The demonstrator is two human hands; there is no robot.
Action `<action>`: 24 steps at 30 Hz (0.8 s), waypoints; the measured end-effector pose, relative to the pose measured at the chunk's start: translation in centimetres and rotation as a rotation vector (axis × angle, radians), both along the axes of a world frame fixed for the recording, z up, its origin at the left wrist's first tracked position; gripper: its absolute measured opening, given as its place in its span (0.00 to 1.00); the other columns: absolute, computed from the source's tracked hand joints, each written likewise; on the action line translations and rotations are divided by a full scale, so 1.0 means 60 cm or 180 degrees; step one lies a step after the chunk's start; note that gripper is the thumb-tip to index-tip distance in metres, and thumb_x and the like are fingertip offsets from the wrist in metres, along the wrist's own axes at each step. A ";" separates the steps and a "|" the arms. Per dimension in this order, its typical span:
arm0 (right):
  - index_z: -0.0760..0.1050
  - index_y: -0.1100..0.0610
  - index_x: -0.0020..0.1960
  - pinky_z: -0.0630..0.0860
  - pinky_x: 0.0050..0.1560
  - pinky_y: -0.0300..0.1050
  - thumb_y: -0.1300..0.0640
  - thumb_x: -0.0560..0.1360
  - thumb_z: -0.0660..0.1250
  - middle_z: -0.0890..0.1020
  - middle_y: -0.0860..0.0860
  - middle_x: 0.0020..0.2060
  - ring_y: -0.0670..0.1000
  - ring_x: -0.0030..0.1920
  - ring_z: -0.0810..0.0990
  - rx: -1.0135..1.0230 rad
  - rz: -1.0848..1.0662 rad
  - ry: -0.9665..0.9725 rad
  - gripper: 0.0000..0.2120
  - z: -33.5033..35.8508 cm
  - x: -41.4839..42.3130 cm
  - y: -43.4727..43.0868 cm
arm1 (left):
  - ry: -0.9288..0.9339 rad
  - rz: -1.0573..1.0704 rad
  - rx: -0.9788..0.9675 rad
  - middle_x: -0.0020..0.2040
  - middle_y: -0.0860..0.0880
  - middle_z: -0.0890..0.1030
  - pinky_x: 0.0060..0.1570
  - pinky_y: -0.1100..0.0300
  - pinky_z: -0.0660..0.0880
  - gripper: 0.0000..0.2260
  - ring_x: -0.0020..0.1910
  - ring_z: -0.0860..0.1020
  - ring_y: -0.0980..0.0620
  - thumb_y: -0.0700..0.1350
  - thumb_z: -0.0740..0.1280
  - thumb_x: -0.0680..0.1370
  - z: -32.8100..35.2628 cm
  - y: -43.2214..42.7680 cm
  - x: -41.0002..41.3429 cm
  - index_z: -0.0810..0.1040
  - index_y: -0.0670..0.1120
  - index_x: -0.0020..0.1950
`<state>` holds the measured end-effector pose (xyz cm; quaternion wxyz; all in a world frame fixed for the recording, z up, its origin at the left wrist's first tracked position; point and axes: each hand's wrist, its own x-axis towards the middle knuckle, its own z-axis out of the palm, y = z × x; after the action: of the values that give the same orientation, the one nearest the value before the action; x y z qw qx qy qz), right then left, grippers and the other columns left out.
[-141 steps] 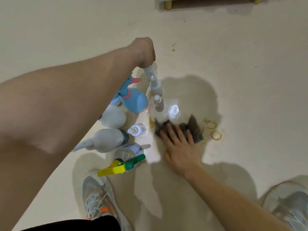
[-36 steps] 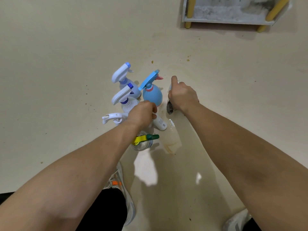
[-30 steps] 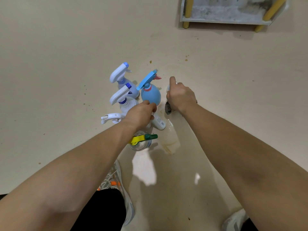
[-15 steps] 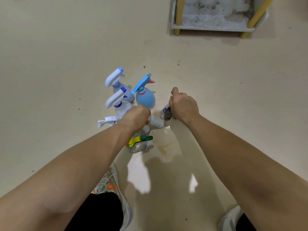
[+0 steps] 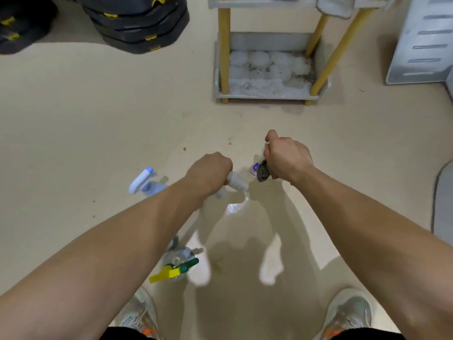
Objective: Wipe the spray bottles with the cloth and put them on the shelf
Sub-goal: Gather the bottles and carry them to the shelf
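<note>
Carrying step, by the look of it: left hand (image 5: pixel 208 171) clenched around small white bottle (image 5: pixel 236 182), right hand (image 5: pixel 286 157) gripping labelled bottle (image 5: pixel 253 169) plus dark cloth (image 5: pixel 262 173) at frame centre; next, place on bottom shelf (image 5: pixel 267 93), upper centre.

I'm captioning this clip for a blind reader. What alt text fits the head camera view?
Seen from above, a person's left hand grips a small white spray bottle while the right hand holds a dark cloth and another small bottle. More spray bottles stand on the beige floor, and a yellow-legged shelf waits ahead.
</note>
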<state>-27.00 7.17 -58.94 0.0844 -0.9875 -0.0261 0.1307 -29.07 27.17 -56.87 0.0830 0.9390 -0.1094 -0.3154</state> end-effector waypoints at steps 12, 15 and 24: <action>0.67 0.56 0.65 0.77 0.47 0.55 0.54 0.83 0.53 0.83 0.57 0.52 0.63 0.47 0.80 0.0236 -0.0123 0.0234 0.13 0.569 0.016 -0.146 | 0.1034 0.0594 -0.0569 0.38 0.46 0.85 0.43 0.60 0.77 0.08 0.38 0.83 0.47 0.54 0.74 0.73 0.576 -0.115 0.051 0.86 0.57 0.51; 0.68 0.56 0.63 0.75 0.43 0.54 0.54 0.84 0.52 0.83 0.57 0.50 0.62 0.44 0.79 0.0351 -0.0146 0.0173 0.12 0.734 0.032 -0.193 | 0.0519 0.0376 -0.0204 0.35 0.47 0.77 0.31 0.60 0.66 0.04 0.35 0.73 0.48 0.43 0.67 0.77 0.749 -0.164 0.069 0.82 0.46 0.47; 0.67 0.54 0.63 0.79 0.42 0.56 0.56 0.83 0.55 0.82 0.56 0.50 0.63 0.44 0.80 0.0211 0.0365 -0.0199 0.10 1.086 0.150 -0.311 | 0.0072 0.0268 -0.0006 0.43 0.40 0.77 0.36 0.55 0.73 0.04 0.39 0.77 0.44 0.41 0.71 0.75 1.101 -0.303 0.186 0.79 0.43 0.41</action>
<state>-17.98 -11.47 6.22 0.1086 -0.9846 -0.0896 0.1035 -17.89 8.98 9.21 0.0984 0.9390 -0.0691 -0.3221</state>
